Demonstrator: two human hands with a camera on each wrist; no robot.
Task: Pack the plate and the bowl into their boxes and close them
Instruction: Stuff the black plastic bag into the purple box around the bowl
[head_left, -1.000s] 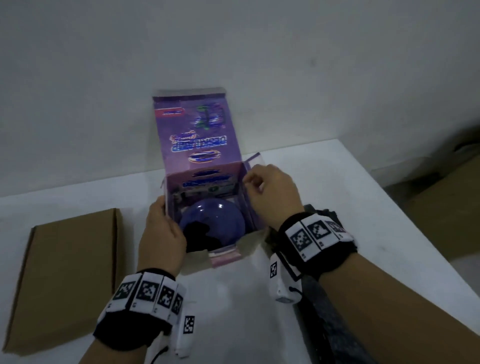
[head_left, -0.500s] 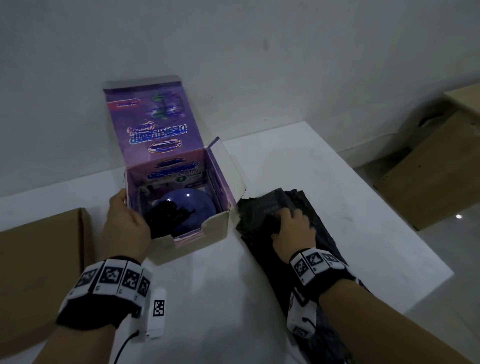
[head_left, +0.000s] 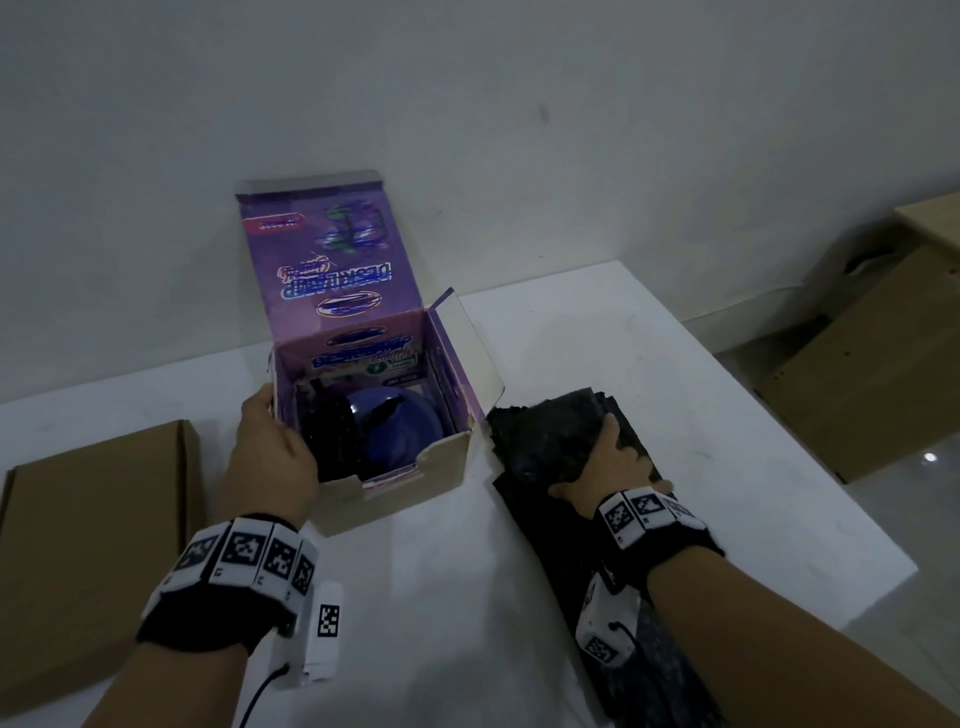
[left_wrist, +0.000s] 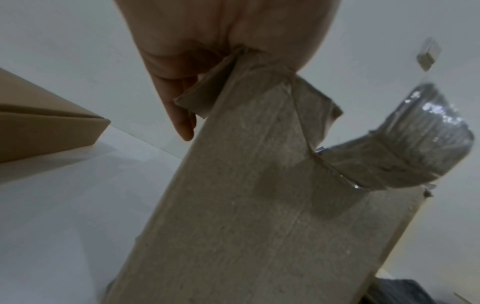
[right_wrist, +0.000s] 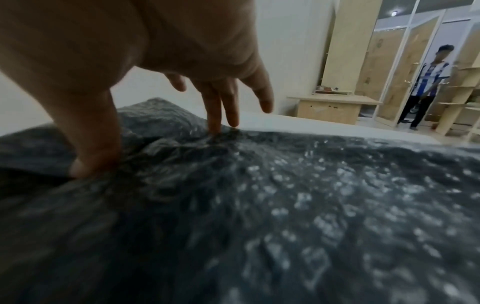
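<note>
The right hand (head_left: 613, 457) lies with straight, spread fingers on the black bubble wrap (head_left: 545, 441), just right of the purple box (head_left: 410, 478). The left hand (head_left: 270, 452) grips the left wall of this box; the blue bowl (head_left: 395, 431) sits inside, leftward from the right hand, below the upright lid (head_left: 322, 249).

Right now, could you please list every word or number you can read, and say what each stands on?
"DESK LAMP": upside down on the raised lid of the open purple cardboard box.
Its red label, script and inner print: too blurred to read.
The wristbands: coded squares only.
</note>
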